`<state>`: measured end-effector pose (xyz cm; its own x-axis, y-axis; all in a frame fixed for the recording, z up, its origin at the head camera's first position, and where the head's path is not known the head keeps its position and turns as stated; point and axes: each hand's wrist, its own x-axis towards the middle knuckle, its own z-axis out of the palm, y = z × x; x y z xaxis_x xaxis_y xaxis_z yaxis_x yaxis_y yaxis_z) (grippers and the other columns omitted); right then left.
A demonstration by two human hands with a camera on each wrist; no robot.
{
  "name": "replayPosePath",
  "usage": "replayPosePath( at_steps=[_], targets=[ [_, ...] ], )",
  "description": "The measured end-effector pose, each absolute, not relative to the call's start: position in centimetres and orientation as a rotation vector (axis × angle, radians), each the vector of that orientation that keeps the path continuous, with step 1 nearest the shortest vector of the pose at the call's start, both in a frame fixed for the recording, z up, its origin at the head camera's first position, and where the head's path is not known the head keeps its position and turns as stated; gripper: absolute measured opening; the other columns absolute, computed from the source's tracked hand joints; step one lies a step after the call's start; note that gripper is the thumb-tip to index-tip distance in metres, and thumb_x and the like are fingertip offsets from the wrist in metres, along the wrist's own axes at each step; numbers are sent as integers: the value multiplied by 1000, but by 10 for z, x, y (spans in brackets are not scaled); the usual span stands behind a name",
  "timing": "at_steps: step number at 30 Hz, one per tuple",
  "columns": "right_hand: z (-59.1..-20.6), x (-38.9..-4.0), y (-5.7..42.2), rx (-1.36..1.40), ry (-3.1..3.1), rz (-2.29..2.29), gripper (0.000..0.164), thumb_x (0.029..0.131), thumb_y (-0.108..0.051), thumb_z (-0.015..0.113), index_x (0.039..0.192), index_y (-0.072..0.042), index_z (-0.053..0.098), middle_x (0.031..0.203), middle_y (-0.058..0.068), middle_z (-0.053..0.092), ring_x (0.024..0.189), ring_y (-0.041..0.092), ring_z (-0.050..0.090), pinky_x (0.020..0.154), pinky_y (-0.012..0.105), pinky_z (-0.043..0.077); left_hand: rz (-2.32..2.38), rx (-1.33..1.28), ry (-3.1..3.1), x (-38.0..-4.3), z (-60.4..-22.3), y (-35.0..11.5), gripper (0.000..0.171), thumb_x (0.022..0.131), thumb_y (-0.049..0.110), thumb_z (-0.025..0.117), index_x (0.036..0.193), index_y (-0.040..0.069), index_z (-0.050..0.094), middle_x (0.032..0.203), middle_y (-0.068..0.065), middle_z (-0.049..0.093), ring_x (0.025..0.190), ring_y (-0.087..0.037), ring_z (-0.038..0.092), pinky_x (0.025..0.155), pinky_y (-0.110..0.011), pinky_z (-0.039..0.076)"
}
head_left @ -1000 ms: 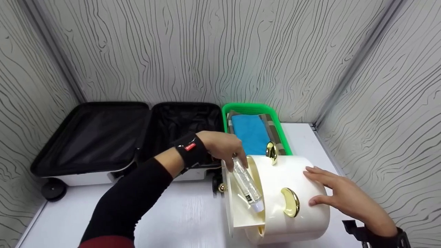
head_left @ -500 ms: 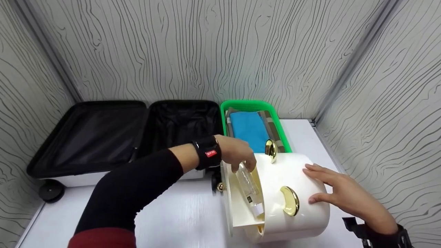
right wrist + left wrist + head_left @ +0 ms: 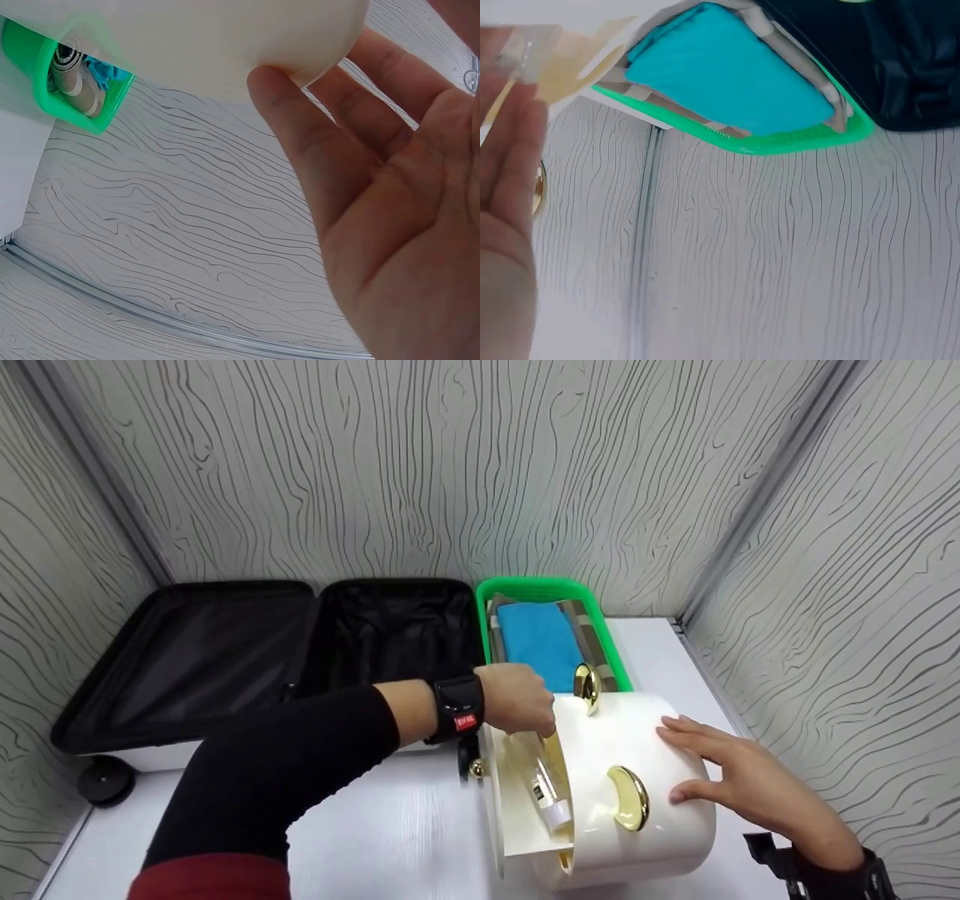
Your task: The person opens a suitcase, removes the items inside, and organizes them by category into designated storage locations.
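Note:
A white rounded container (image 3: 667,735) with curved gold feet (image 3: 631,799) lies on its side on the table, its opening facing left with a pale panel (image 3: 525,832) pulled out. My left hand (image 3: 517,701) holds a clear bottle with a white cap (image 3: 551,802) by its upper end, cap pointing down, in that opening. In the left wrist view, the fingers (image 3: 514,165) curve round the clear plastic. My right hand (image 3: 750,772) rests on the container's right end, thumb and fingers spread and nearly straight; the right wrist view shows the thumb (image 3: 281,105) against its edge.
An open suitcase with black lining (image 3: 217,652) lies at the back left. Beside it stands a green basket (image 3: 611,649) holding a folded blue cloth (image 3: 536,637) and striped brown cloth. Patterned wall panels (image 3: 405,472) enclose the table on the back and sides.
My left hand has moved right and over the opening, lowering the bottle slightly into the container. The right hand has stayed on the container's end.

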<state>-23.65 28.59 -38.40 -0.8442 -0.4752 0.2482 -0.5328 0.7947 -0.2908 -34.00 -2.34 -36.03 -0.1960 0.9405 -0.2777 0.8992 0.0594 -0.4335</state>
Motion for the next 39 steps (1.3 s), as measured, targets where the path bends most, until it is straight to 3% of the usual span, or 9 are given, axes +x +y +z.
replayPosePath(
  at_steps=[5, 11, 16, 18, 21, 24, 28, 39],
  targets=[
    [-385, -237, 285, 805, -2820, 557, 73, 69, -44, 83, 133, -16, 63, 137, 4, 58, 130, 10, 46, 98, 0, 18, 970, -1884, -2074, -332, -368, -21, 22, 96, 15, 56, 83, 27, 69, 82, 10, 69, 67, -8, 61, 57, -26, 49],
    [-385, -238, 285, 813, -2810, 555, 73, 68, -43, 83, 134, -17, 62, 137, 3, 58, 131, 7, 44, 98, 0, 18, 1065, -1858, -2030, -327, -372, -19, 18, 96, 18, 57, 87, 28, 69, 88, 9, 71, 75, -10, 67, 58, -27, 53],
    [-386, -239, 285, 819, -2806, 550, 73, 68, -43, 83, 134, -17, 62, 137, 3, 58, 130, 8, 45, 98, 0, 18, 913, -1881, -2101, -330, -367, -27, 13, 94, 20, 61, 89, 27, 69, 87, 10, 70, 72, -10, 65, 59, -27, 51],
    [-386, -240, 285, 821, -2808, 547, 74, 68, -43, 83, 134, -17, 62, 137, 3, 58, 130, 9, 45, 99, 0, 18, 804, -1908, -2193, -332, -360, -32, 6, 92, 24, 67, 94, 26, 71, 91, 10, 71, 73, -12, 65, 61, -28, 52],
    [-385, -240, 285, 815, -2813, 550, 74, 68, -43, 84, 133, -16, 63, 137, 3, 58, 131, 7, 44, 98, 0, 18, 538, -1941, -2402, -338, -347, -40, 25, 85, 28, 76, 109, 24, 73, 103, 9, 72, 84, -14, 67, 70, -29, 53],
    [-386, -239, 285, 801, -2821, 542, 74, 68, -43, 83, 133, -17, 62, 137, 2, 58, 131, 4, 42, 98, 0, 17, 138, -1951, -2580, -344, -337, -50, 35, 86, 30, 76, 118, 16, 71, 109, 4, 72, 95, -13, 67, 80, -27, 52],
    [-387, -238, 286, 792, -2824, 537, 73, 68, -43, 83, 134, -18, 62, 137, 1, 58, 131, -2, 38, 97, 0, 16, -381, -1904, -2654, -349, -334, -70, 30, 90, 27, 72, 113, 8, 72, 105, -1, 73, 94, -11, 67, 81, -23, 51],
    [-388, -238, 289, 808, -2793, 540, 73, 67, -41, 84, 133, -18, 63, 136, 2, 59, 129, -10, 32, 97, 0, 16, -1031, -1397, -2732, -323, -376, -131, 21, 92, 23, 70, 109, 10, 73, 98, 2, 72, 86, -4, 66, 75, -21, 53]
  ],
)
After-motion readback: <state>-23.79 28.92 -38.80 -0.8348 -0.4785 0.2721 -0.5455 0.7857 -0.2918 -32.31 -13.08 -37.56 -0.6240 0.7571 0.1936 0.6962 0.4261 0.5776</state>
